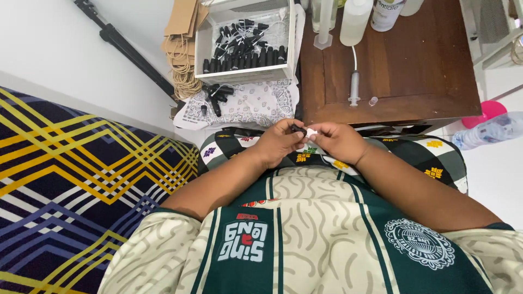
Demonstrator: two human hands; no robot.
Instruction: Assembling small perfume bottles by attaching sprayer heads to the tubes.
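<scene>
- Fingers (294,129) of the left hand (279,142) are closed around a small black cap (298,129), pinching it at its tip.
- Fingers of the right hand (339,140) are closed on a small white piece (311,132), which touches the black cap; both hands meet above the lap.
- Both things are held over the checkered cloth (441,158) on the person's knees, just in front of the desk (414,71).
- On the desk lie a thin syringe with a tube (354,87) and a tiny clear cap (373,100); white bottles (355,22) stand at the far edge.
- Left of the desk, a white box (245,73) holds many black caps, and more lie on a patterned cloth (256,103) below it.
- A striped mattress (81,179) is at the person's left side.
</scene>
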